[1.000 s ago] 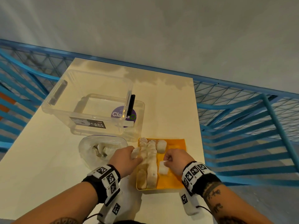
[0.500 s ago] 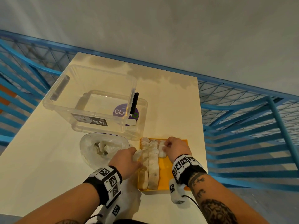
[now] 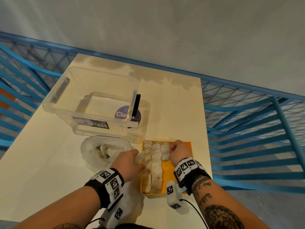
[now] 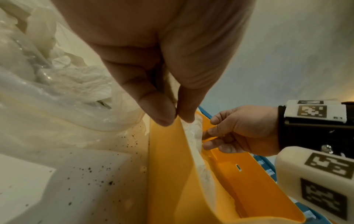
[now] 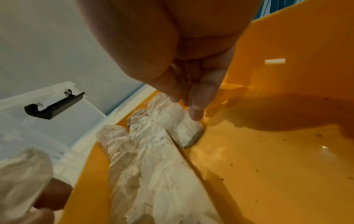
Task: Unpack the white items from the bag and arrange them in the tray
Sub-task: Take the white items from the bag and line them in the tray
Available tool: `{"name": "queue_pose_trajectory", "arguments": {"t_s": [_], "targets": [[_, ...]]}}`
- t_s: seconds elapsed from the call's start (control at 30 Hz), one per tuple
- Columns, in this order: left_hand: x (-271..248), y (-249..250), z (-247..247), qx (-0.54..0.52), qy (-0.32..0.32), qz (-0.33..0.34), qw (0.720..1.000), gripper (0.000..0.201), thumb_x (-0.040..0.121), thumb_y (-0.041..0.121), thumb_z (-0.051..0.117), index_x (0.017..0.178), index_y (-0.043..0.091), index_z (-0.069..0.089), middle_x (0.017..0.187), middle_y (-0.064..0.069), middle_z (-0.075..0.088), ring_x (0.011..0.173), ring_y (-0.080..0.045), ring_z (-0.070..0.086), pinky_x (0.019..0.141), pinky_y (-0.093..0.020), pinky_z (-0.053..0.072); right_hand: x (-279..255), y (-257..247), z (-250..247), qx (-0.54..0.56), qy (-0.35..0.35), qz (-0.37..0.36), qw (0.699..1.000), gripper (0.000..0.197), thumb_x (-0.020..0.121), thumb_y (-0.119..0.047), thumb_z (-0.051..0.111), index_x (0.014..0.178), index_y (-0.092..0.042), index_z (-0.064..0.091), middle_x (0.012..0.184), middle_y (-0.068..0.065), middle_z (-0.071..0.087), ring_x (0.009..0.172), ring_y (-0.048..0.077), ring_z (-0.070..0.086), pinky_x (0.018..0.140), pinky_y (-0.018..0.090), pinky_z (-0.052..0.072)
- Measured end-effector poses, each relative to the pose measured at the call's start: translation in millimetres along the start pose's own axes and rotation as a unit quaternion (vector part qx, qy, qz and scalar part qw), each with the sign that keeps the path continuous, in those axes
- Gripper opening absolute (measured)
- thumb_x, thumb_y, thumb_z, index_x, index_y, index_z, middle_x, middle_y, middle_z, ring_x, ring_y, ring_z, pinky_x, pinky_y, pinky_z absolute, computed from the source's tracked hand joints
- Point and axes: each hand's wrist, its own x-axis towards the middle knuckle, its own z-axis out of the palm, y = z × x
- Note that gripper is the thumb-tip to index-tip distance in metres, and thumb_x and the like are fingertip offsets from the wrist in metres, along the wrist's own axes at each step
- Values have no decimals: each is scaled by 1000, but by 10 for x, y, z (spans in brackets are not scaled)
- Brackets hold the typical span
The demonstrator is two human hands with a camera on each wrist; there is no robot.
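An orange tray (image 3: 170, 172) lies at the table's near right and holds two long rows of white wrapped items (image 3: 156, 166). At the far end of a third row, my right hand (image 3: 172, 148) pinches a white item (image 5: 178, 125) that sits on the tray floor (image 5: 268, 151). My left hand (image 3: 137, 158) hovers at the tray's left rim (image 4: 162, 166) and grips another white item (image 5: 23, 171) in curled fingers (image 4: 153, 109). The clear plastic bag (image 3: 99, 149) lies open just left of the tray with more white items inside.
A clear plastic box (image 3: 92, 103) with a black clip (image 3: 137, 104) stands right behind the bag and tray. Blue metal railings (image 3: 247, 121) run along the table's right and far sides. The tray sits close to the table's right edge. Dark crumbs dot the table (image 4: 95, 174).
My right hand carried a white item from the tray's middle to its far end and set it down in the third row. My left hand kept its item beside the tray.
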Motion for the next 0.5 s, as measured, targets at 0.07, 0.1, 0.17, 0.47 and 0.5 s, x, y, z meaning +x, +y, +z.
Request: {"name": "queue_pose_trajectory", "arguments": {"t_s": [0.07, 0.1, 0.17, 0.47, 0.5], "targets": [[-25, 18, -32, -32, 0, 5, 999, 27, 83, 42, 67, 95, 18, 62, 83, -2, 69, 69, -19, 68, 70, -42, 60, -46, -2, -67, 10, 6, 4, 1000, 16, 91, -4, 46, 94, -19, 53, 85, 3, 58, 70, 19, 53, 59, 25, 41], [-38, 34, -50, -51, 0, 11, 999, 26, 84, 42, 64, 91, 17, 62, 80, -4, 69, 67, -21, 69, 69, -44, 60, -80, -3, -111, 17, 10, 0, 1000, 15, 93, -5, 45, 96, -19, 52, 84, 2, 56, 68, 17, 51, 57, 25, 39], [-71, 105, -85, -119, -13, 23, 993, 20, 90, 34, 59, 90, 14, 61, 80, -7, 71, 64, -22, 70, 64, -42, 61, -180, -21, -205, 47, 19, -39, 998, 16, 93, -8, 47, 103, -19, 54, 89, 0, 59, 69, 12, 52, 58, 25, 40], [-193, 445, -110, -246, -85, 98, 961, 12, 96, 14, 60, 96, 5, 68, 82, -4, 75, 68, -18, 70, 70, -40, 60, -721, -225, -419, 111, -39, -287, 951, 7, 87, -31, 69, 94, -31, 70, 92, -14, 67, 86, 1, 61, 79, 21, 51], [-196, 446, -103, -241, -86, 98, 962, 13, 95, 17, 62, 96, 5, 68, 84, -5, 76, 71, -20, 71, 72, -43, 60, -736, -207, -442, 116, -24, -286, 951, 4, 88, -29, 68, 91, -30, 71, 88, -13, 68, 84, 2, 61, 77, 22, 51]]}}
